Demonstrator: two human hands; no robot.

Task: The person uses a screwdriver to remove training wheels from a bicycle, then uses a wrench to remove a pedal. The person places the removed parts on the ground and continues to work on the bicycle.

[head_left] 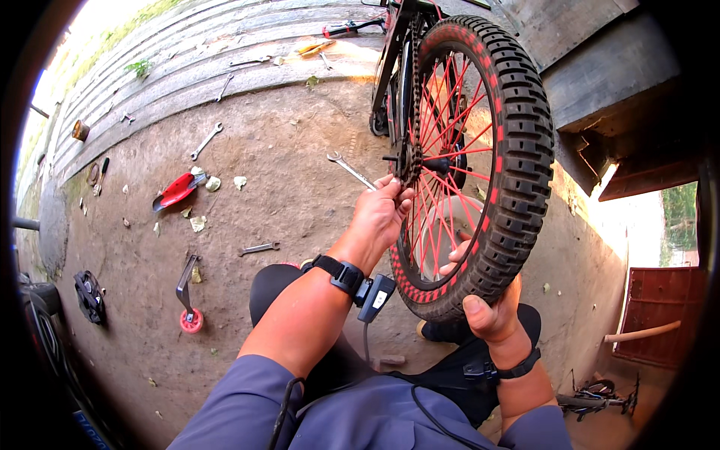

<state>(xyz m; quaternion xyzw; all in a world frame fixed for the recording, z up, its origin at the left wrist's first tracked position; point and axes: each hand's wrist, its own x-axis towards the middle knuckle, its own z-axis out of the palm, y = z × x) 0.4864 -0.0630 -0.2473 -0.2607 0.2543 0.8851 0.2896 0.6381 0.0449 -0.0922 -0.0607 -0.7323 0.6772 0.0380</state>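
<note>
A bicycle wheel with red spokes [457, 124] and a thick black knobby tyre [525, 150] stands upright in front of me, patterned red along its sidewall. My left hand [384, 210] is closed, thumb and fingertips pinched on the end of a combination wrench [351, 171], beside the hub and chain [415, 112]. The wrench's open jaw points away to the upper left, apart from the axle. Around the bottom of the tyre wraps my right hand [491, 311], its thumb on the near side and its fingertips showing past the rim.
Several wrenches [208, 141] lie on the dirt floor to the left, with a red-handled tool [176, 192] and a bracket with a pink wheel [190, 319]. Behind the spokes sits a pale round container [450, 225]. A metal structure [607, 75] stands at the right.
</note>
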